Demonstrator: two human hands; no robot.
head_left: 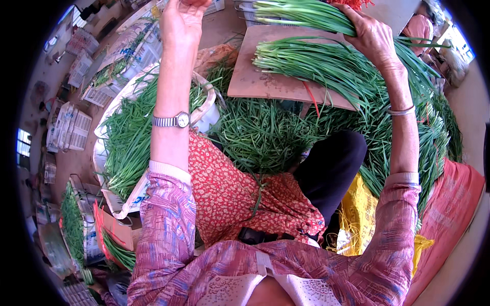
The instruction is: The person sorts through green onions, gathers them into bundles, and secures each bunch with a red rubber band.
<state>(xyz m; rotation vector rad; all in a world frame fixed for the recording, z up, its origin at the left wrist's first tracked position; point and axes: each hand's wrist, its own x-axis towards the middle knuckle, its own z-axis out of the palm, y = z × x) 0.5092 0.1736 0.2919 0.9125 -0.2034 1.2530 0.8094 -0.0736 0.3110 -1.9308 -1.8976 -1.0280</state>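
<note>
My right hand (368,36) grips a bunch of long green chives (301,14) at upper right, white stem ends pointing left. Below it, another chive bunch (301,64) lies across a tan board (247,86), with a red strand hanging over the board's lower edge. My left hand (182,19) is raised at the top edge, palm showing and fingers partly cut off, so its grip is unclear. Loose chives (260,132) heap below the board, and more fill a lined white basket (206,94) to my left.
Stacked crates (76,127) and other crates of greens (71,224) line the left. Red sacking (454,204) and a yellow sack (357,214) lie at my right. A crouching person (416,35) is at upper right; part of another person (104,288) shows at lower left.
</note>
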